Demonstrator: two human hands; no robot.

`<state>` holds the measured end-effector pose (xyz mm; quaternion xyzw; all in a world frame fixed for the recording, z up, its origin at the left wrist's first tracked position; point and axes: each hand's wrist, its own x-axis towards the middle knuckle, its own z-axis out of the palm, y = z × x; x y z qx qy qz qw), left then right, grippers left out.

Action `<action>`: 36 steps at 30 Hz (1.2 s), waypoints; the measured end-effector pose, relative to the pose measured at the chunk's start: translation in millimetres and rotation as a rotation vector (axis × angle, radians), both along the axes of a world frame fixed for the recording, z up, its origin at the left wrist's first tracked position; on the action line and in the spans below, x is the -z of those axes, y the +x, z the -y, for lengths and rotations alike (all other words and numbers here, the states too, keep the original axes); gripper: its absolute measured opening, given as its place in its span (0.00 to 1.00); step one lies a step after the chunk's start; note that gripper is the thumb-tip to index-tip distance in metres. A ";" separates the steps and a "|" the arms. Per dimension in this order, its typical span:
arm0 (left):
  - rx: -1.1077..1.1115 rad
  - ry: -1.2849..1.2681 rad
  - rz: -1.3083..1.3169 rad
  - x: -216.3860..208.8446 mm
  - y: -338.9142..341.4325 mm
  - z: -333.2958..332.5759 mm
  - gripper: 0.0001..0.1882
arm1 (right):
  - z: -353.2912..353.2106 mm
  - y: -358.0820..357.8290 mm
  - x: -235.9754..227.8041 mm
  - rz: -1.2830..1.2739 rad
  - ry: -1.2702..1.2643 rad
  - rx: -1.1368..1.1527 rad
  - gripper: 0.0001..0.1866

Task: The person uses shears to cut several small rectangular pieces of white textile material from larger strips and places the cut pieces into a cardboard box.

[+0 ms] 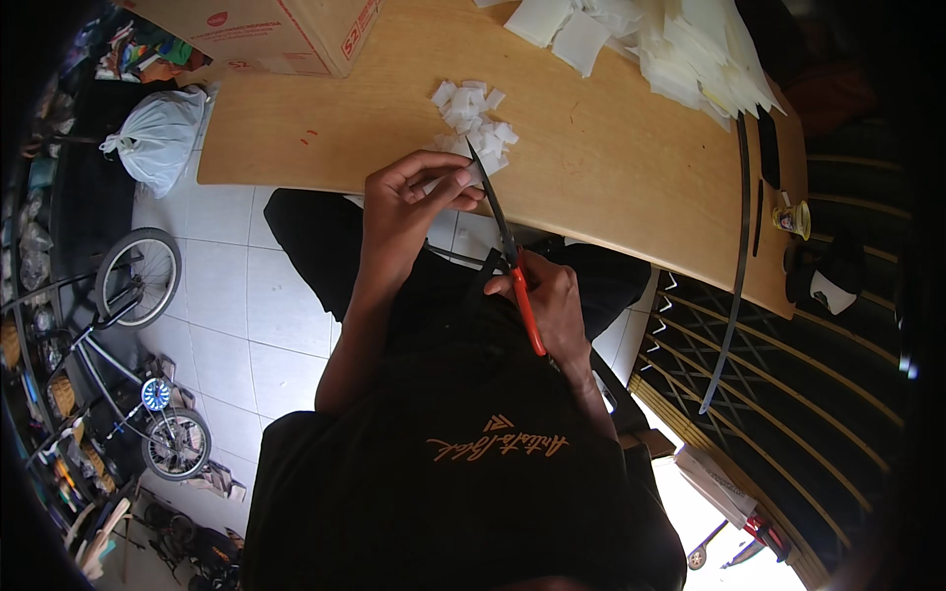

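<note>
My right hand [550, 307] grips a pair of scissors [525, 310] with red handles and dark blades. The blades point up and away from me, toward the table's near edge, and look spread apart. Between the thumb and fingertips of my left hand [414, 197] is a small whitish piece of paper [476, 174], right beside the upper blade. Just beyond it, a loose pile of small white cut pieces [480, 123] lies on the wooden table [345, 138]. My fingers partly hide the held piece.
A cardboard box [276, 39] stands at the table's far left. Larger pale sheets [700, 49] are heaped at the far right. A long dark strip [734, 295] overhangs the right edge, near a small cup [791, 219]. On the floor at left are a tied white bag [163, 138] and a bicycle [113, 360].
</note>
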<state>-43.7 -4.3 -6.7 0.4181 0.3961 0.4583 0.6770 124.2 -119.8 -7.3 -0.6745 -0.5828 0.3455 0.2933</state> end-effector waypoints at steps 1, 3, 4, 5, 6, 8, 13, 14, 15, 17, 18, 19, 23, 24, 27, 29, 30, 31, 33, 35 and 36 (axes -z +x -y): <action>0.008 0.011 0.006 0.7 -0.5 0.0 0.10 | 0.2 0.1 1.7 -0.002 0.015 0.005 0.27; 0.012 0.024 0.003 1.1 -1.7 -0.2 0.10 | 0.0 0.1 2.1 0.003 0.025 0.011 0.27; 0.015 0.031 0.001 1.1 -2.1 -0.3 0.10 | 0.1 0.4 1.3 0.010 0.021 0.013 0.27; 0.013 0.030 0.000 1.1 -2.6 -0.6 0.10 | 0.3 0.6 0.9 0.017 0.017 0.014 0.27; 0.011 0.029 -0.002 1.0 -3.0 -1.0 0.10 | 0.7 1.1 1.1 0.015 0.000 0.024 0.28; -0.006 0.021 -0.003 0.9 -3.1 -1.1 0.10 | 2.3 2.9 2.5 0.012 -0.037 0.043 0.30; -0.078 0.011 -0.026 -0.4 -1.5 -0.1 0.10 | 18.2 16.0 16.3 -0.232 -0.074 -0.073 0.42; -0.090 0.012 -0.030 -1.2 -1.2 0.0 0.10 | 20.9 16.5 17.9 -0.279 -0.057 -0.093 0.43; -0.101 0.014 -0.035 -2.1 -1.1 -0.1 0.09 | 22.4 16.0 15.9 -0.244 -0.073 -0.102 0.44; -0.116 0.012 -0.026 -2.4 -0.3 0.3 0.09 | 23.0 13.5 6.8 -0.171 -0.111 -0.118 0.46; -0.120 0.008 -0.013 -2.0 0.3 0.7 0.09 | 22.4 12.4 3.7 -0.140 -0.118 -0.127 0.46; -0.124 0.004 0.000 -1.7 1.2 1.2 0.09 | 21.6 11.2 1.2 -0.109 -0.125 -0.136 0.45; -0.089 0.017 0.027 -1.5 4.3 4.9 0.09 | 16.8 5.0 0.6 -0.066 -0.085 -0.137 0.42; -0.091 0.026 0.035 0.0 5.3 6.1 0.09 | 15.7 4.4 2.9 -0.042 -0.076 -0.128 0.42; -0.114 0.026 0.041 -0.8 8.0 7.1 0.09 | 11.1 3.3 7.9 0.014 -0.052 -0.107 0.42; -0.118 0.030 0.046 -1.2 7.6 7.1 0.09 | 7.1 2.9 5.3 0.028 -0.039 -0.095 0.40; -0.112 0.039 0.053 -0.6 6.7 7.2 0.09 | 5.7 2.7 4.5 0.027 -0.036 -0.091 0.39; -0.106 0.048 0.060 0.1 5.9 7.3 0.09 | 4.4 2.5 3.7 0.026 -0.033 -0.087 0.38; -0.110 0.035 0.037 2.0 4.1 8.0 0.08 | 2.2 0.7 0.9 0.013 -0.048 -0.075 0.35; -0.120 0.022 0.029 3.6 3.7 8.4 0.08 | -0.2 -2.2 -3.1 -0.009 -0.080 -0.054 0.32; -0.127 0.014 0.033 4.2 4.1 8.5 0.08 | -0.9 -2.8 -2.8 -0.002 -0.051 -0.053 0.31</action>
